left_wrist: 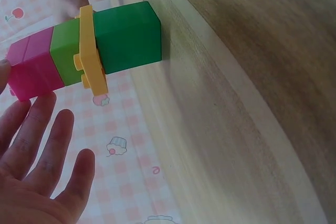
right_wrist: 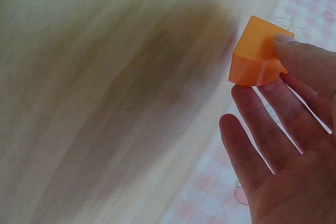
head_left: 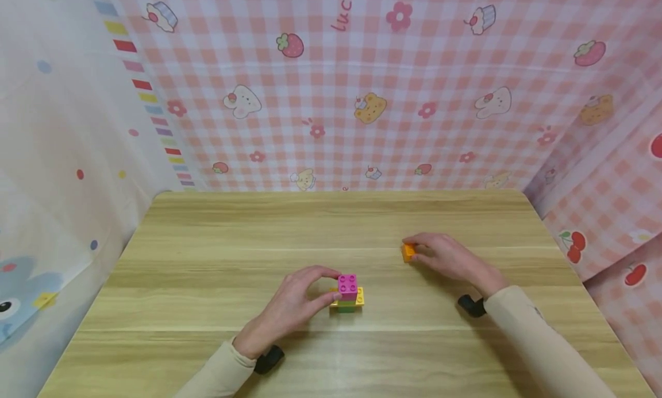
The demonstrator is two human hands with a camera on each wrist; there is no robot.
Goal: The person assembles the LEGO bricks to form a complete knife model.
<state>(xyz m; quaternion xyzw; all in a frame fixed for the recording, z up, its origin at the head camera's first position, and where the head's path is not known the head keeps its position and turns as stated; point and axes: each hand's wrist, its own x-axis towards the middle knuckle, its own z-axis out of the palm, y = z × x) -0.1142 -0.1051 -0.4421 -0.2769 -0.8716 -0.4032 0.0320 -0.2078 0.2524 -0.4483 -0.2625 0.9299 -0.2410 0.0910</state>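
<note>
A small upright stack of toy building bricks stands on the wooden table. Its dark green brick (left_wrist: 128, 38) is at the bottom, under a yellow plate (left_wrist: 93, 51) with studs and a light green brick (left_wrist: 65, 51). Magenta bricks (head_left: 347, 284) form the top, with a seam showing between them in the left wrist view. My left hand (head_left: 295, 297) pinches the magenta top between thumb and fingers. Farther back and to the right, my right hand (head_left: 447, 257) holds an orange brick (right_wrist: 258, 51) with one curved side, its thumb (right_wrist: 307, 59) on one face and fingertips opposite, close over the table.
The wooden table (head_left: 233, 225) reaches back to a pink checked cloth (head_left: 336, 70) hung behind it. More patterned cloth hangs at the left and right sides. Black wrist-worn devices (head_left: 269, 359) show below both wrists.
</note>
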